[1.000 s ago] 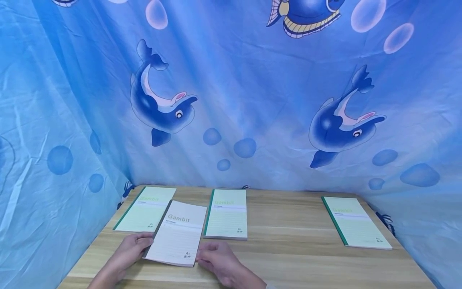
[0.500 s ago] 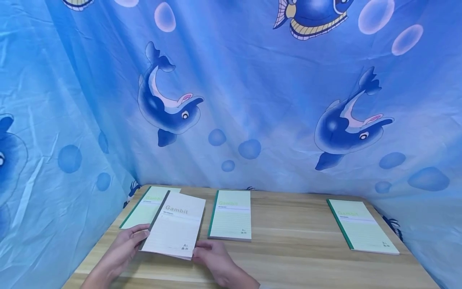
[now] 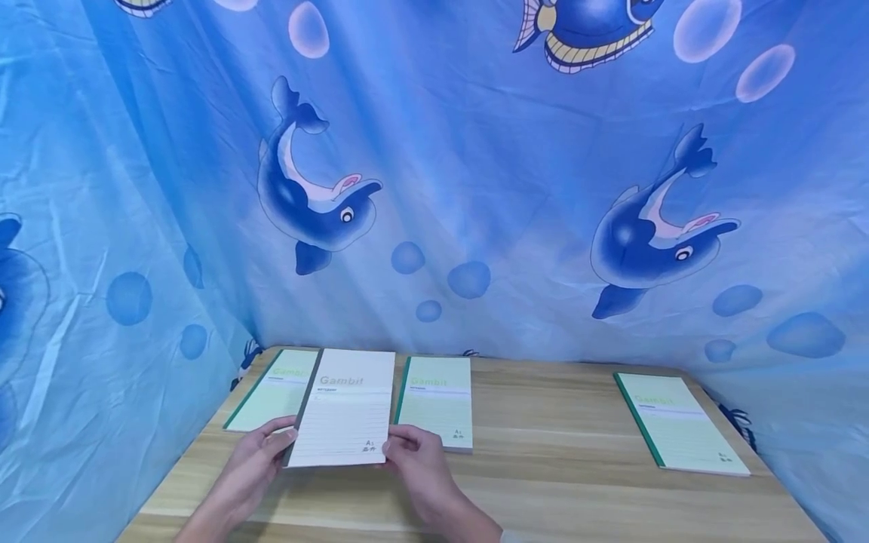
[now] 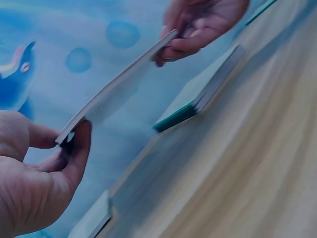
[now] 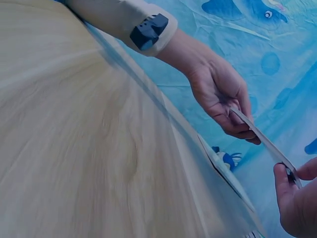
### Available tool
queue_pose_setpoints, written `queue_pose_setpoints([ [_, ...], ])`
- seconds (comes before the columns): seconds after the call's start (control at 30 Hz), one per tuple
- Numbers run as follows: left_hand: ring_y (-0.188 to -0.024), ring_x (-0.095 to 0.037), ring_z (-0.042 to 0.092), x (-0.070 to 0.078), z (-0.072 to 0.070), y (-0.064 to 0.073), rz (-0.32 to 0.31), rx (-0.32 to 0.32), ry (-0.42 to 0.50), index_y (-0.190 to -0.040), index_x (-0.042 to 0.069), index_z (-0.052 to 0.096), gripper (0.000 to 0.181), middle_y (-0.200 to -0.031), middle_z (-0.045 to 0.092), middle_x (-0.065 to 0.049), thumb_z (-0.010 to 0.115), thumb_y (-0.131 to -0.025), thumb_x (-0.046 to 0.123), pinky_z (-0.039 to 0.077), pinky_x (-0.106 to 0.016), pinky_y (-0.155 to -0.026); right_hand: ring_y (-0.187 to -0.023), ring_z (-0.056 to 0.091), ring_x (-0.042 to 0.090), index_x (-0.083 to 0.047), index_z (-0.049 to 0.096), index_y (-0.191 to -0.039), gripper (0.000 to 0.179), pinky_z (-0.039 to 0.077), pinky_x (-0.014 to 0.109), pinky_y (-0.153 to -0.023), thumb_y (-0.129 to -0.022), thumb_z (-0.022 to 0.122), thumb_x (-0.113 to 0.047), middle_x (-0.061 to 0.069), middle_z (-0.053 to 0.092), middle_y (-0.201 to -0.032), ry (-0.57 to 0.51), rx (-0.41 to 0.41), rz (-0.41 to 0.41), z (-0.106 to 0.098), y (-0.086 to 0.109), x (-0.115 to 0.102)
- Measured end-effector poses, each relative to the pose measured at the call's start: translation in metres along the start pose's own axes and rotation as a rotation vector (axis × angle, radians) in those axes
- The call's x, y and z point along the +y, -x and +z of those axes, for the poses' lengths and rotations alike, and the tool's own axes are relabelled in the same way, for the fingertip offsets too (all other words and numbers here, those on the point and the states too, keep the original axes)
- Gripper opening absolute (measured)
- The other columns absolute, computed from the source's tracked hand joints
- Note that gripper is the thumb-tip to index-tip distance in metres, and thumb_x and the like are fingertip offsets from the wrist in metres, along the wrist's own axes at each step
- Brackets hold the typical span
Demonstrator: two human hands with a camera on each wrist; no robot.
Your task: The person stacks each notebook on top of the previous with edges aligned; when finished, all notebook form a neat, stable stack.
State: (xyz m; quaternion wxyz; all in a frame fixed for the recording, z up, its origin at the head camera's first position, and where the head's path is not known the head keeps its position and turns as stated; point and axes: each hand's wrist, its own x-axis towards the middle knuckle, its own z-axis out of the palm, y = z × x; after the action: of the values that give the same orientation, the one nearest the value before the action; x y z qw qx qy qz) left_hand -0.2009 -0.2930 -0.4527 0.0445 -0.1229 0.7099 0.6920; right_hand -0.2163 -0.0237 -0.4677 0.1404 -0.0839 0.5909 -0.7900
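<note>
In the head view, both hands hold a white "Gambit" notebook (image 3: 345, 407) with a dark spine, raised above the wooden table and tilted toward me. My left hand (image 3: 253, 461) pinches its spine side near the lower corner, thumb on the front. My right hand (image 3: 422, 467) pinches the opposite lower edge. From the left wrist view, the notebook (image 4: 116, 82) appears edge-on, spanning the gap between the hands. Behind it lie two pale green notebooks: one at left (image 3: 261, 400), partly covered by it, and one in the middle (image 3: 437, 407), overlapped by my right fingers.
Another pale green notebook (image 3: 682, 424) with a green spine lies at the table's right side. The wooden table (image 3: 543, 422) meets a blue cloth backdrop (image 3: 434, 151) printed with dolphins and bubbles at its back and sides.
The white notebook has risen off the table and straightened from its slant, shifting slightly right. Both hands moved up with it, keeping hold. The green notebooks stayed on the table.
</note>
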Motion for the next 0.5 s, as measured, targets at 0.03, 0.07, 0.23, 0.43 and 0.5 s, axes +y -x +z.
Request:
queue_pose_setpoints([
  [0.03, -0.102, -0.004, 0.065, 0.000, 0.005, 0.000, 0.002, 0.003, 0.004, -0.154, -0.005, 0.030, 0.052, -0.116, 0.070, 0.004, 0.047, -0.109, 0.015, 0.057, -0.023, -0.085, -0.095, 0.067, 0.016, 0.011, 0.058, -0.132, 0.039, 0.063, 0.030, -0.089, -0.095, 0.063, 0.001, 0.010, 0.065, -0.107, 0.009, 0.012, -0.007, -0.003, 0.001, -0.002],
  [0.07, -0.103, -0.004, 0.065, 0.000, 0.011, -0.001, 0.003, 0.006, 0.008, -0.154, -0.004, 0.030, 0.052, -0.119, 0.069, 0.002, 0.046, -0.109, 0.015, 0.057, -0.023, -0.085, -0.095, 0.067, 0.017, 0.011, 0.059, -0.131, 0.037, 0.063, 0.030, -0.088, -0.095, 0.062, 0.002, 0.011, 0.066, -0.107, 0.016, 0.022, -0.015, -0.007, 0.001, -0.004],
  [0.23, -0.112, -0.007, 0.065, -0.003, 0.037, -0.001, 0.017, 0.017, 0.014, -0.153, -0.003, 0.033, 0.050, -0.136, 0.063, -0.011, 0.047, -0.109, 0.017, 0.057, -0.022, -0.092, -0.097, 0.069, 0.019, 0.012, 0.058, -0.130, 0.038, 0.064, 0.028, -0.085, -0.093, 0.062, 0.004, 0.017, 0.066, -0.112, 0.056, 0.045, -0.052, -0.027, 0.005, -0.008],
  [0.43, -0.124, -0.017, 0.062, -0.004, 0.068, -0.007, 0.064, -0.015, -0.002, -0.148, -0.003, 0.040, 0.044, -0.141, 0.060, -0.021, 0.048, -0.108, 0.015, 0.056, -0.028, -0.100, -0.097, 0.069, 0.018, 0.015, 0.056, -0.133, 0.042, 0.064, 0.029, -0.085, -0.093, 0.062, 0.002, 0.017, 0.065, -0.113, 0.119, 0.079, -0.071, -0.057, 0.013, -0.014],
  [0.5, -0.122, -0.017, 0.064, -0.004, 0.079, -0.012, 0.078, -0.024, -0.005, -0.146, -0.003, 0.042, 0.041, -0.139, 0.062, -0.021, 0.047, -0.108, 0.013, 0.056, -0.028, -0.099, -0.097, 0.068, 0.018, 0.015, 0.055, -0.133, 0.042, 0.064, 0.029, -0.086, -0.094, 0.062, 0.001, 0.017, 0.065, -0.113, 0.128, 0.096, -0.070, -0.067, 0.015, -0.016],
])
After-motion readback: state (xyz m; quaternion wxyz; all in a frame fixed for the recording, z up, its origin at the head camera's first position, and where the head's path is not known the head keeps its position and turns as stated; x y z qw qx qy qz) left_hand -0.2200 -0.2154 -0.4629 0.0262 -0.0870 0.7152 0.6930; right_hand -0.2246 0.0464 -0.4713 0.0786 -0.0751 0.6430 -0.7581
